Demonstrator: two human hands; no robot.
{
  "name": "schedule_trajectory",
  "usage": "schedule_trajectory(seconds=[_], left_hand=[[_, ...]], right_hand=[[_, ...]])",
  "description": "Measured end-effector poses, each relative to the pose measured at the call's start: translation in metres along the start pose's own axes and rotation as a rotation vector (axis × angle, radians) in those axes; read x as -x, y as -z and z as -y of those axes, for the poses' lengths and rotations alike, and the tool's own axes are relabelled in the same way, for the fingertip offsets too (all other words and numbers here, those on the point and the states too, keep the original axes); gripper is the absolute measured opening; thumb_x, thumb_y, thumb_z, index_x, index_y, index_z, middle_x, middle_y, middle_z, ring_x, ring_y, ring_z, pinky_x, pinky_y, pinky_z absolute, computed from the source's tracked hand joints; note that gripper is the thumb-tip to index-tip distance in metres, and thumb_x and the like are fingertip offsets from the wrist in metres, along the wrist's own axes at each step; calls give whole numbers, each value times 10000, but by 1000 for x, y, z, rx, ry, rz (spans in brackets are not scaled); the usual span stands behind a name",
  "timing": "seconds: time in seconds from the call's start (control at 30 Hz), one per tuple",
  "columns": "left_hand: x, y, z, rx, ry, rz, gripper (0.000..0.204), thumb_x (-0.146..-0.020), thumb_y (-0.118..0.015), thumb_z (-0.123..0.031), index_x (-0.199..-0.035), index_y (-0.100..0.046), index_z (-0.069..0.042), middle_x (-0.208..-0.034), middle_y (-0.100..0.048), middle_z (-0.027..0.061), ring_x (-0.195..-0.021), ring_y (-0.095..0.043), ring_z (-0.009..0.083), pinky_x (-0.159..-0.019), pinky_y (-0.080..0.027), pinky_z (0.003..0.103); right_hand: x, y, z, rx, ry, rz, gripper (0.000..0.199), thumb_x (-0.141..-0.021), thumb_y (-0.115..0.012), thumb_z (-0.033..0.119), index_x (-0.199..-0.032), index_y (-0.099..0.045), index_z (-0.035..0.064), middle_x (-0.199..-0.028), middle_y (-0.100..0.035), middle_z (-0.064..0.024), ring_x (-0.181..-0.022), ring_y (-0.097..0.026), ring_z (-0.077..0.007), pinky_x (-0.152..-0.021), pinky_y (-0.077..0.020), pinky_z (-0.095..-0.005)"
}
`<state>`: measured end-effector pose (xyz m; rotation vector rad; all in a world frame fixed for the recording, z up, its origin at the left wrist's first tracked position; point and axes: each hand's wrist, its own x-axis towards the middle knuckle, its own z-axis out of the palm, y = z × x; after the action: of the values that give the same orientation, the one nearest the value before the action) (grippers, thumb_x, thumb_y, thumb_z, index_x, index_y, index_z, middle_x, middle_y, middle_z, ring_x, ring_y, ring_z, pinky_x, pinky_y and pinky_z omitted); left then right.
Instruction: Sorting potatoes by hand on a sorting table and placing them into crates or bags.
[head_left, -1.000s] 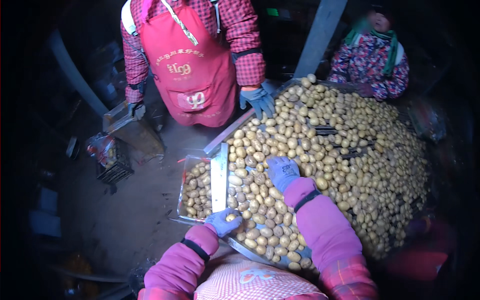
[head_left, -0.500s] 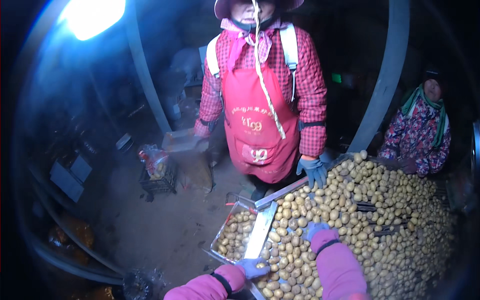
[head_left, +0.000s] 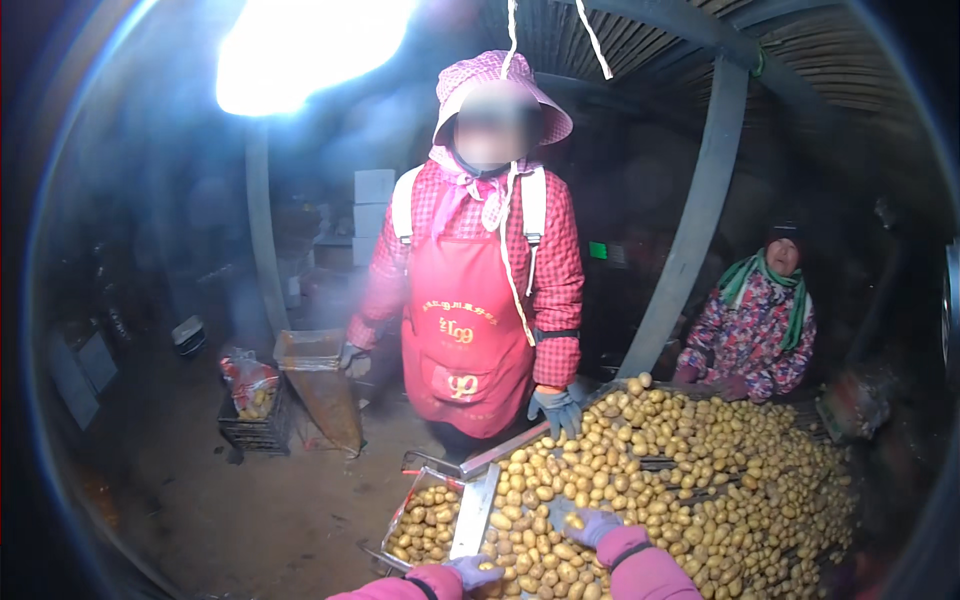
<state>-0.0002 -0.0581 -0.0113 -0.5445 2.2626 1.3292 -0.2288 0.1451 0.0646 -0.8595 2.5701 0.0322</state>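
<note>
The gloved fingers of the right hand (head_left: 592,524) lie spread and loosely open on the potatoes (head_left: 680,480), palm down, closing on none that can be seen. The left hand (head_left: 470,572) sits at the near end of the flat metal bar (head_left: 474,510); its gloved fingers curl inward, but whether they hold a potato or only rest on the edge cannot be told, since the lower frame cuts them off.

The potatoes form 1 broad heap across the sorting table (head_left: 500,452), spreading from the hands to the far right. Left of the bar, the wire basket (head_left: 425,515) hangs at the table edge, partly filled with small potatoes. Judging by that, sorting is under way but far from done: the basket has room and the heap is large.

Across the table a person in a red apron (head_left: 465,340) rests 1 gloved hand (head_left: 556,410) on the far edge of the heap. Another person in a floral jacket (head_left: 757,335) stands at the right. On the ground at left sit a dark crate (head_left: 252,425) and a tilted metal scoop (head_left: 318,385).
</note>
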Motion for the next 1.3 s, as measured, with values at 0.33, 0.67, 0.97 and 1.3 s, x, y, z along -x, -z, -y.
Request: schedule_trajectory(seconds=[0.33,0.67,0.97,1.3], left_hand=[[5,5,-6,-44,-33,16,918,-715,-555,-740,-1347,-513,-76,-1304,-556,219,-1239,-507,352,-1050,-372,380],[15,13,-11,-32,-113,66,887,-738,-560,-710,-1339,-515,-59,-1311,-548,227,-1236,-510,353,-1040,-379,384],[-2,1,6,-55,-193,-24,759,-739,-602,-684,-1223,-598,-100,-1153,-636,211,-1086,-601,351,-945,-455,413],[-1,1,15,-45,-201,-45,708,-746,-610,-667,-1201,-616,-123,-1118,-649,201,-1054,-614,340,-926,-465,399]], right_hand=[[81,76,52,-1616,368,-206,410,-932,-618,357,-1187,-573,40,-1045,-621,-41,-909,-598,-112,-789,-512,-251],[139,19,77,-1743,102,-226,491,-941,-526,504,-1125,-582,52,-865,-639,-58,-716,-608,-155,-610,-508,-274],[186,-29,89,-2230,-103,-122,497,-930,-547,475,-1233,-507,83,-1104,-598,-194,-805,-605,-239,-607,-492,-307],[219,-92,92,-1341,-232,-82,647,-717,-524,-196,-1299,-507,84,-1081,-612,-74,-862,-594,-142,-657,-500,-233]])
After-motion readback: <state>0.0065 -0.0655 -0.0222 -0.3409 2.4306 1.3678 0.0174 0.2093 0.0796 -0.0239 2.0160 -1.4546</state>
